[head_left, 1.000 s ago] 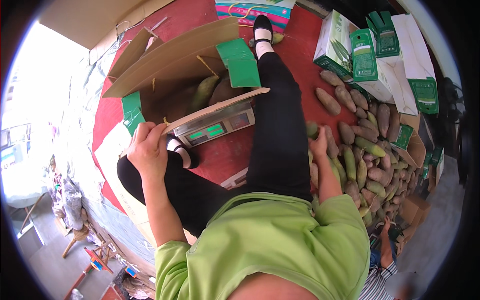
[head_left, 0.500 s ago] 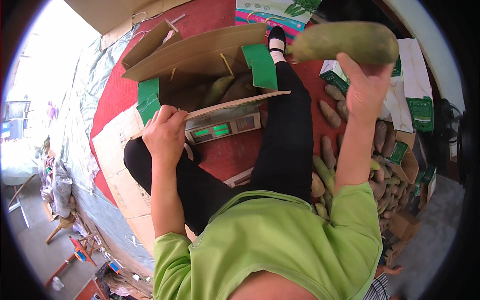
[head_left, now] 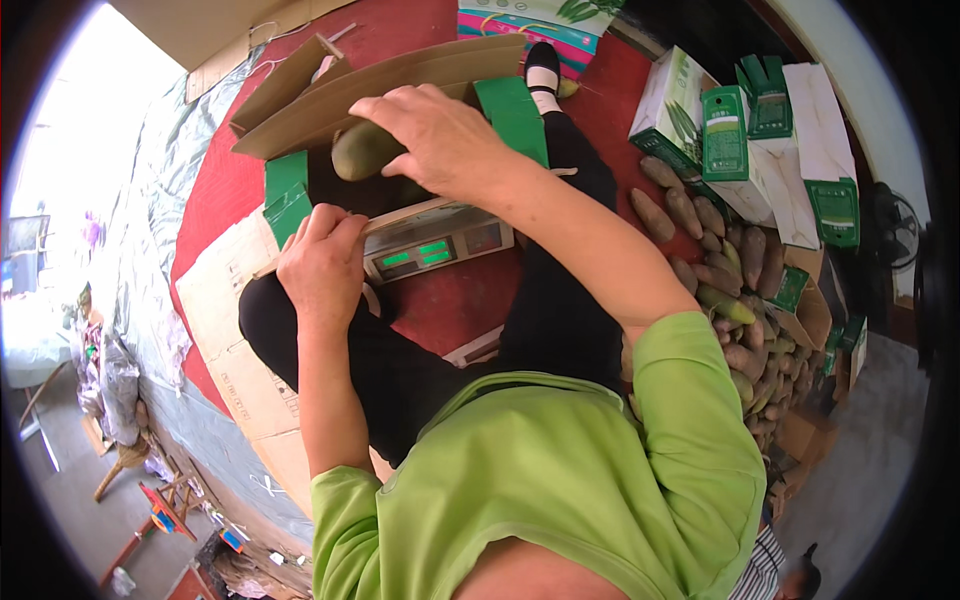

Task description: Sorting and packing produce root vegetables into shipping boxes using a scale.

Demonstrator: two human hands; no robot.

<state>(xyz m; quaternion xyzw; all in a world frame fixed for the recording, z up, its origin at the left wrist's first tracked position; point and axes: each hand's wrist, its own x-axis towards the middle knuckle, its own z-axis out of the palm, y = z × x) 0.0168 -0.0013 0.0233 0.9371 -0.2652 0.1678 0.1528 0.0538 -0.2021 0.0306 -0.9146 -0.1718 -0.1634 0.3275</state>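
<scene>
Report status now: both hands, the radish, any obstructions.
Left hand gripping near flap of open cardboard carton. Right hand grasping green radish at carton's opening. Green side flaps flank opening; right hand hides part of inside.

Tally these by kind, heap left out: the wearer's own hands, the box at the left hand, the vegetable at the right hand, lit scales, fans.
Own hands, left hand and right hand: 2
Cardboard box in the left grip: 1
Green vegetable at the right hand: 1
Lit scale: 1
Black fan: 1
Total: 6
</scene>
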